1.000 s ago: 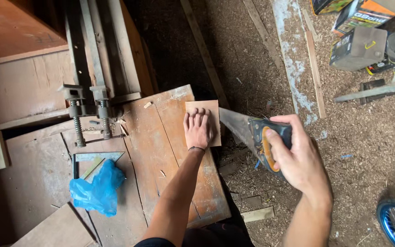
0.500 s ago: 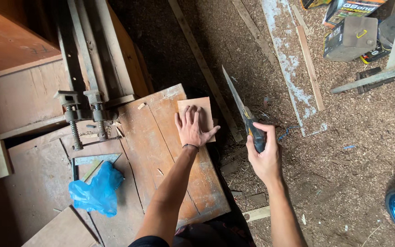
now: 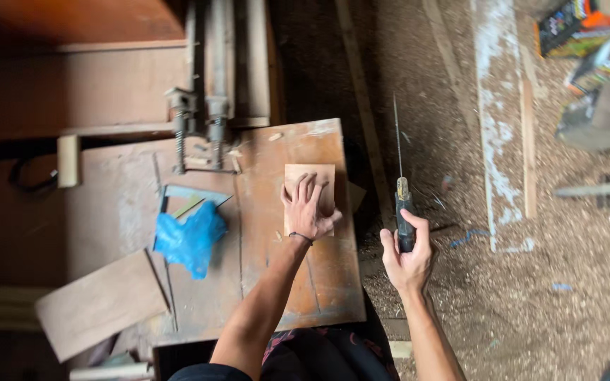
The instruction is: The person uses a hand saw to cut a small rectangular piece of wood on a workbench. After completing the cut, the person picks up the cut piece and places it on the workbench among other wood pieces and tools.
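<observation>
Left hand (image 3: 308, 210) lies flat, fingers spread, pinning small wood piece (image 3: 309, 185) to board (image 3: 319, 282), while right hand (image 3: 407, 255) grips handsaw (image 3: 401, 190) edge-on beside it.

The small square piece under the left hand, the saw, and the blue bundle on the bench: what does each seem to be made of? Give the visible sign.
Small square piece: pale, unfinished wood or plywood, matte brown face.
Saw: thin grey blade, likely steel; dark handle, perhaps plastic or rubber, gripped by the right hand.
Blue bundle: crumpled, glossy film, probably a plastic bag.
</observation>
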